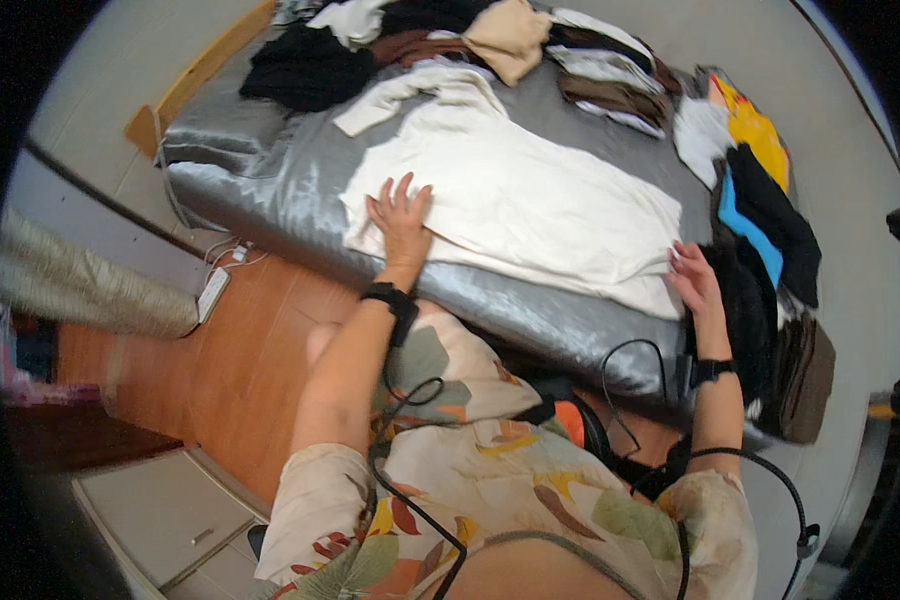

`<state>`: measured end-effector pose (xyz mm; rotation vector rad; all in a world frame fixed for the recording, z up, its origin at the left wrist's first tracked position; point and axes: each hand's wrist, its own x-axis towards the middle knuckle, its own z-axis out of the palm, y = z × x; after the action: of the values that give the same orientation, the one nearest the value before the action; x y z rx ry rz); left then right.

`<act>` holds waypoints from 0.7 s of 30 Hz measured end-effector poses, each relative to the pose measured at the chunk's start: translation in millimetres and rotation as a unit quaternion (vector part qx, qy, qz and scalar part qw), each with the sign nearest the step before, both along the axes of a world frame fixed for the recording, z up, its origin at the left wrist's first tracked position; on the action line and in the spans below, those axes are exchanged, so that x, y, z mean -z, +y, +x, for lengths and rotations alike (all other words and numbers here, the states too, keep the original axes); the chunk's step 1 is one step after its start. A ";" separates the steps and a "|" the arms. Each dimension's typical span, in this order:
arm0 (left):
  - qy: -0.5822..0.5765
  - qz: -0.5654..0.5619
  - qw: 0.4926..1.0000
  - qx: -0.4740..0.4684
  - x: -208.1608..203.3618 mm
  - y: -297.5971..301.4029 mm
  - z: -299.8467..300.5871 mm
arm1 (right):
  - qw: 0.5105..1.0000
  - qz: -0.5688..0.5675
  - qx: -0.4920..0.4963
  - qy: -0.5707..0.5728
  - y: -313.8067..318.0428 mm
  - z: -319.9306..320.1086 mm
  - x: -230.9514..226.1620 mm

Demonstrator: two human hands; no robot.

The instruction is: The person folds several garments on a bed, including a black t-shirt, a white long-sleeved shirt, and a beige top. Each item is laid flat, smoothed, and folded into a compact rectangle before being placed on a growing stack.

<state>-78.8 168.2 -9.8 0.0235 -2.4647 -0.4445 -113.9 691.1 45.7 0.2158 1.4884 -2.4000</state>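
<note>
A long white garment with a sleeve lies spread over the grey satiny bed cover. My left hand rests flat on its near left part, fingers spread. At the garment's right end, my right hand touches the edge with slightly bent fingers that stand apart. Whether any cloth is caught under those fingertips is hard to see. Each wrist carries a black band.
Folded clothes and a black garment pile line the bed's far side. More clothes, including a yellow piece, lie at the right. A power strip is on the floor at left. Black cables hang across my front.
</note>
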 end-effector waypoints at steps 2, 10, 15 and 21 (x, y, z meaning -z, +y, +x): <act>-0.018 -0.052 0.998 0.034 -3.1 -3.0 4.7 | 0.999 0.030 0.007 -0.045 10.2 12.4 10.2; -0.053 -0.154 0.972 0.169 -16.2 -28.3 8.4 | 0.808 0.582 0.038 0.090 -32.5 25.2 23.6; -0.067 -0.156 0.968 0.183 -16.1 -31.6 9.1 | 0.898 0.434 -0.026 -0.071 -42.5 24.8 16.5; -0.068 -0.147 0.972 0.172 -8.3 -29.2 10.5 | 0.972 0.194 0.128 -0.042 -41.8 26.7 -1.5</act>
<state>-68.3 139.0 -1.5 -0.5191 -2.6538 -0.2212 -87.2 649.3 47.2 0.6233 1.9816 -2.2211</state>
